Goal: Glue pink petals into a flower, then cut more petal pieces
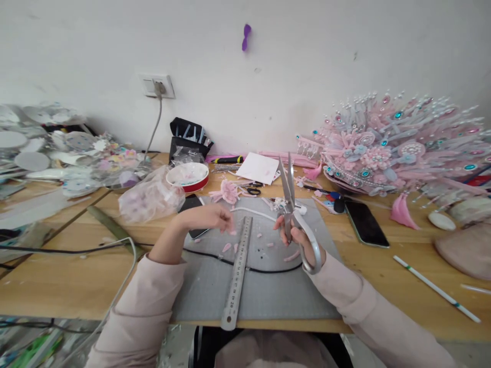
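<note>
My right hand is closed round a pair of silver scissors, blades pointing up and slightly apart, the grey handle loops hanging toward my wrist. My left hand is bent down over the mat with its fingers drawn together. A small pink bit shows by those fingertips; whether they grip it is unclear. Between the hands a steel ruler lies lengthwise on the grey cutting mat. Small pink scraps are scattered beside it. A pink fuzzy flower lies beyond my left hand.
A large pink beaded headdress stands at the back right, near a phone. A black cable crosses the mat. A red-rimmed white bowl and a plastic bag sit back left. A striped straw lies right.
</note>
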### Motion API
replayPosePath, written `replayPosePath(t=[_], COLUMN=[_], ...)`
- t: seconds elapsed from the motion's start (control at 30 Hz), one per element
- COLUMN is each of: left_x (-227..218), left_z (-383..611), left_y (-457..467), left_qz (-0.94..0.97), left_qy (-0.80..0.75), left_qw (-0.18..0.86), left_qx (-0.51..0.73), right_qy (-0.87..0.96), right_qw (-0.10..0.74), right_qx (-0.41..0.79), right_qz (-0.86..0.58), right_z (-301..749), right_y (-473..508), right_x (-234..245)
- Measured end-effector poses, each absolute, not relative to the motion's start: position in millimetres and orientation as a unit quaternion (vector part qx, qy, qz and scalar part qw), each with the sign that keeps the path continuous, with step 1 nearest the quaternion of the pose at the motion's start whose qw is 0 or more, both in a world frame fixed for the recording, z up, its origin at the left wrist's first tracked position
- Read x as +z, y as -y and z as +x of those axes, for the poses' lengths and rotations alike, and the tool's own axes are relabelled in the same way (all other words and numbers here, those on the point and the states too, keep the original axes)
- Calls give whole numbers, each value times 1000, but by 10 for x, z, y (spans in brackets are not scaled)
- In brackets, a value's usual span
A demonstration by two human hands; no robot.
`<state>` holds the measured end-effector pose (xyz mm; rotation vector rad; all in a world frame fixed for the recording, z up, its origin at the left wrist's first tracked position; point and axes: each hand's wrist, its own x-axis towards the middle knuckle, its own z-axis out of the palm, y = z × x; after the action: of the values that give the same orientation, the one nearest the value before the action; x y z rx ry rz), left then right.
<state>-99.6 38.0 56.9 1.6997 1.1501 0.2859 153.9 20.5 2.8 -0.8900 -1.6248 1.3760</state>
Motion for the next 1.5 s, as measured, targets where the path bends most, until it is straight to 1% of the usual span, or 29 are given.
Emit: replayPosePath(t=[0.03,0.1,0.2,0.4,0.53,0.6,0.7,0.8,0.87,0.9,1.0,1.1,1.23,1.37,1.43,1.5], left_x=[549,489,404,334,301,296,318,343,328,309,223,158,130,89,65,44], left_z=[-1018,-1035,-1028,-1036,-1061,-1073,-1060,-970,-855,-784,-557,-378,-256,-186,-143,-87], left_y=[-379,-376,-382,-417,-434,-454,-493,-509,-489,-468,-369,-252,-148,-100,-69,-25], left_qz=[720,732,734,747,745,753,767,772,779,794,857,892,917,929,933,932], left_qy=[-473,-475,-480,-508,-518,-524,-549,-592,-605,-590,-507,-448,-396,-366,-358,-360], left_qw=[504,489,477,427,419,398,330,226,147,119,71,36,42,48,43,33], left_qx=[63,-8,-53,-35,-34,-11,36,55,74,86,66,37,21,9,15,29], right_qy=[645,649,651,640,625,620,609,605,614,619,637,659,684,746,759,757], right_qw=[412,416,418,424,449,455,475,507,508,508,507,476,429,318,272,256], right_qx=[531,514,519,531,534,545,549,534,528,523,488,433,302,127,84,74], right_qz=[-365,-375,-364,-359,-350,-333,-320,-304,-293,-292,-316,-390,-507,-571,-585,-597], right_z=[1545,1554,1553,1532,1541,1548,1558,1577,1605,1623,1692,1760,1852,1947,1966,1959], right_y=[-207,-207,-188,-133,-161,-184,-207,-228,-249,-261,-287,-303,-348,-417,-434,-436], right_x=[43,62,67,62,34,8,-40,-81,-86,-76,14,167,299,268,233,208])
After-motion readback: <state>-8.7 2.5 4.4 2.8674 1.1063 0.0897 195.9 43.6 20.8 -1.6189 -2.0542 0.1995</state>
